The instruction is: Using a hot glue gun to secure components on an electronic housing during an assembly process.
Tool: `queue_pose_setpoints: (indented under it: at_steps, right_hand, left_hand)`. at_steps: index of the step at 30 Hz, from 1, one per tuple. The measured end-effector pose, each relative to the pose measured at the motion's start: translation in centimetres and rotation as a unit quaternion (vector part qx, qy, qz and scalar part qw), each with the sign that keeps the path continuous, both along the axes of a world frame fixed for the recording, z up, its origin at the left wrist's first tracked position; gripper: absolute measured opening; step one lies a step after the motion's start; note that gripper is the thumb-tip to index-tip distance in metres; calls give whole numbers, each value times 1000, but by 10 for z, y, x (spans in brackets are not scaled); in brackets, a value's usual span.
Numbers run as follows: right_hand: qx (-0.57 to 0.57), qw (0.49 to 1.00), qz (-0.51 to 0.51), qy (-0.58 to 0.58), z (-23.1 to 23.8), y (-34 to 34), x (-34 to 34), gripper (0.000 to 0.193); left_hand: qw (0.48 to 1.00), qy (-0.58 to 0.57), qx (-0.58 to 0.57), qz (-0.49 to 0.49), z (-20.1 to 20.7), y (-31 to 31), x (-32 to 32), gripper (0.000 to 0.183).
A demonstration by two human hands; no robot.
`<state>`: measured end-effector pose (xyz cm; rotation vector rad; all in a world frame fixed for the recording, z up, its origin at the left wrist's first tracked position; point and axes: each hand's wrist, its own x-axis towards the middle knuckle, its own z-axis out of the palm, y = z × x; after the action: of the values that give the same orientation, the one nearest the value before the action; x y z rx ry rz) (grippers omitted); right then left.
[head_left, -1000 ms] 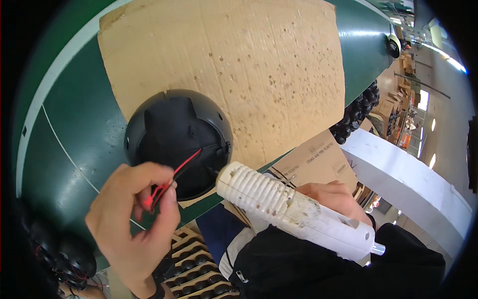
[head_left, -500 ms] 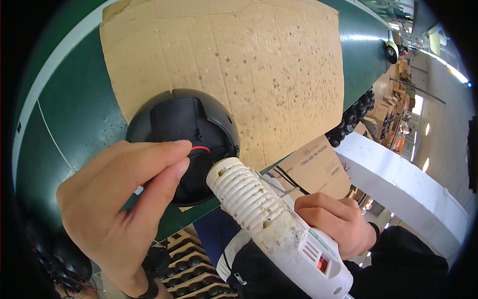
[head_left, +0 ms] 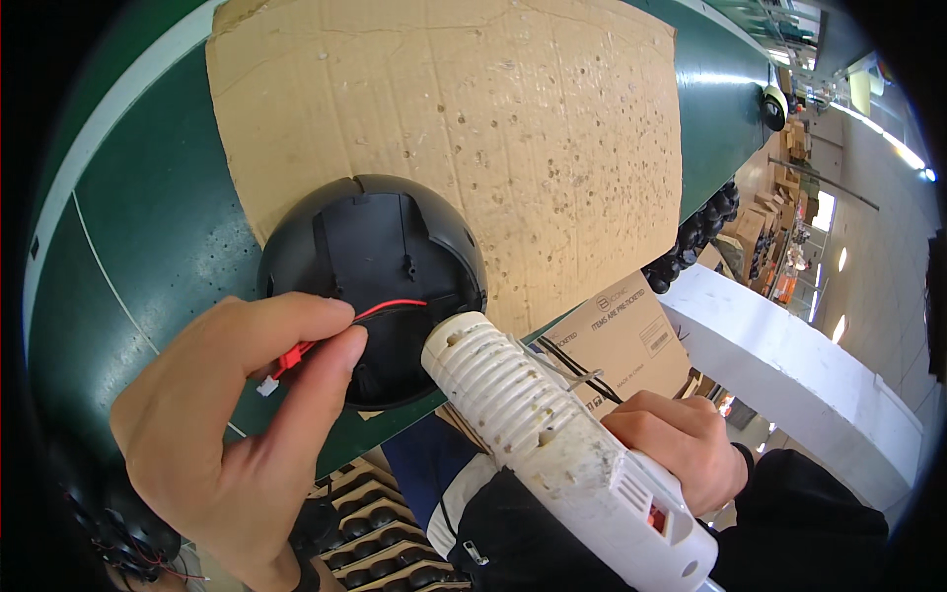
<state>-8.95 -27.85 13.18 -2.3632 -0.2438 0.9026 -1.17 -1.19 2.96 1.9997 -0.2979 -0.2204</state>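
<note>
Between the thumb and forefinger of my left hand (head_left: 237, 414), a thin red wire (head_left: 393, 303) is pinched. Its white plug (head_left: 266, 387) sticks out behind the fingers, while the other end stretches over a black round plastic housing (head_left: 365, 247). That housing lies with its hollow side up, partly on the cardboard. My right hand (head_left: 681, 444) is closed around a white hot glue gun (head_left: 552, 434) with a ribbed, stained barrel. The gun's front end is over the housing's lower right rim; its tip is hidden from view.
A large pitted cardboard sheet (head_left: 454, 118) covers part of the green table (head_left: 138, 237). Beyond the table's right edge are a printed carton (head_left: 631, 331), a white beam (head_left: 789, 345) and black round parts (head_left: 695, 242). Below, racks (head_left: 385, 528) hold several dark parts.
The left fingers have drawn slightly left and down, showing more red wire and the white plug. The glue gun has shifted a little to the right.
</note>
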Motion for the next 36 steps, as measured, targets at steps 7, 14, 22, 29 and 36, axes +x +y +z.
queue_pose_setpoints:
  at_steps: [7, 14, 22, 29, 36]
  right_hand:
    - [4, 1000, -17, 0, 2, -4, -1, 25]
    - [38, 998, -45, 23, 1, -7, 4, 25]
    - [40, 998, -35, 26, 3, -9, 3, 27]
    - [91, 996, 21, 9, -13, -2, 8, 28]
    - [67, 985, 89, -133, -36, 15, 6, 24]
  left_hand:
    - [1000, 3, 1, -8, 1, 7, -4, 18]
    - [1000, -15, -7, 3, -3, 5, -6, 18]
    - [1000, 10, -27, -9, -7, 7, -2, 17]
    - [997, 16, 5, -70, -4, 18, 27, 14]
    - [992, 7, 101, -69, -2, 8, 40, 11]
